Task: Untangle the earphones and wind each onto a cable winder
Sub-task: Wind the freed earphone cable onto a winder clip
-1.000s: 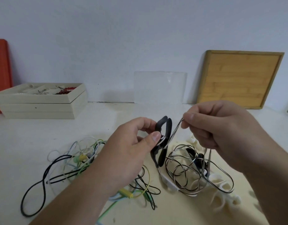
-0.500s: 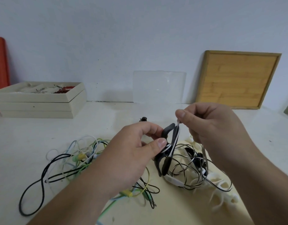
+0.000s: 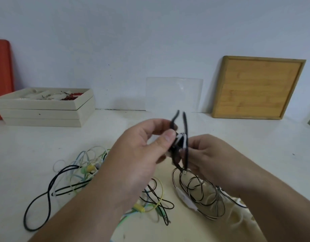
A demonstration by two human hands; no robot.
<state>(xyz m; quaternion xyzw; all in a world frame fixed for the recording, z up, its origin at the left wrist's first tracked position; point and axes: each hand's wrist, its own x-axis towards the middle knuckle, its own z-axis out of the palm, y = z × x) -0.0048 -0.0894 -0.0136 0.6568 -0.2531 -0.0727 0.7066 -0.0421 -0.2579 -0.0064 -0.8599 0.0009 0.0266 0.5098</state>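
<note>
Step in hand, by judgement: winding the black-and-white striped earphone cord (image 3: 201,193) onto the black four-pronged plastic cable winder (image 3: 181,137).

Left hand (image 3: 142,154): thumb and curled fingers pinched on the winder's waist, holding it raised above the white tabletop (image 3: 28,154), two prongs up, two down. A few turns of cord, showing white, already around the waist.

Right hand (image 3: 208,158): just right of the winder and a little lower, fingers curled in toward the lower prongs. Appears to pinch the cord feeding the wrap, but contact hidden and blurred; cannot tell for certain.

Remaining cord: loose coils on the table below the right hand, a white inline remote (image 3: 185,199) among them. Far from fully wound.

Second tangle of green, yellow, pale blue and black earphone cords (image 3: 84,173) on the table under and left of the left forearm, untouched by either hand. White winders (image 3: 238,219) possibly at lower right; too blurred to confirm.

Next move, by judgement: carry the cord around the waist between the prong pairs again, with even tension, lifting slack off the coils without drawing a knot tight. Risk: coils snagging one another or the remote.
</note>
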